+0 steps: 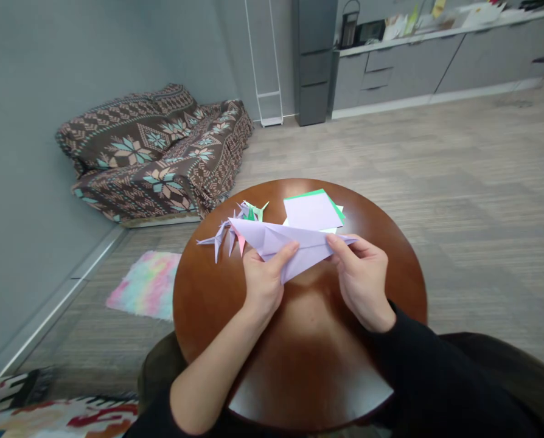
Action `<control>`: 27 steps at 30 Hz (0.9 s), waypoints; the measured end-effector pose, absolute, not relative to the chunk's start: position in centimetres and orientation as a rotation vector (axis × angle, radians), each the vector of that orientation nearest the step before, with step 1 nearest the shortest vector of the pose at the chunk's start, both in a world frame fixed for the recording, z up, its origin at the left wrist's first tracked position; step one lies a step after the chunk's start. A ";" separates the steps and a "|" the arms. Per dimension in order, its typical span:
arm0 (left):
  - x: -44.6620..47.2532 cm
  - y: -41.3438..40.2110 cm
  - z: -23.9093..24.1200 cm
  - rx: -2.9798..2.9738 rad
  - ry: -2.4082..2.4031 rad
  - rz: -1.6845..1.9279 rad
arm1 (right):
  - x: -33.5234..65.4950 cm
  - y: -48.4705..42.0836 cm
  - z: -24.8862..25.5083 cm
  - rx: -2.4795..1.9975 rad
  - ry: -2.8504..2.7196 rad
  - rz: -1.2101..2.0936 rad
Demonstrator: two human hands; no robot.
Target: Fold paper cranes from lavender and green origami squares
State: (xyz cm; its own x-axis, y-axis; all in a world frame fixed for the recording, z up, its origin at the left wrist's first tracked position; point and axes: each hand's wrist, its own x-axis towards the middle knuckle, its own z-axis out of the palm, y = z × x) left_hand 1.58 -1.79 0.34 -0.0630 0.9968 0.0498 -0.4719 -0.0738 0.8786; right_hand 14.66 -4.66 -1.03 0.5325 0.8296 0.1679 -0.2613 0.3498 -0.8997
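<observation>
A partly folded sheet of lilac origami paper (276,240) is stretched between my hands above a round brown table (308,359). My left hand (263,278) grips its left part, thumb on top and fingers hidden beneath. Near the pointed right end, my right hand (362,277) pinches the paper between thumb and fingers. Behind the paper lies a stack of square sheets (312,210), lilac on top with green and white edges showing. Several folded paper cranes (218,238) in lilac, green and pink sit at the table's far left, some partly covered by the held paper.
A sofa with a patterned cover (162,149) stands beyond the table on the left. On the floor lies a fluffy pastel rug (146,285). At the back are a grey fridge (315,61) and a kitchen counter (400,73) with assorted items.
</observation>
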 end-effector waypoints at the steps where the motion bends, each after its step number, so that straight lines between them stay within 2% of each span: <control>1: 1.6 -1.8 0.4 0.859 0.835 1.491 | 14.7 -4.7 -1.0 -0.957 -0.716 0.784; 10: 1.6 -1.7 0.5 0.850 0.821 1.524 | 15.2 -4.6 -1.1 -0.962 -0.808 0.727; 27: 1.8 -1.7 0.6 0.736 0.867 1.519 | 15.1 -4.5 -0.5 -0.882 -0.631 0.828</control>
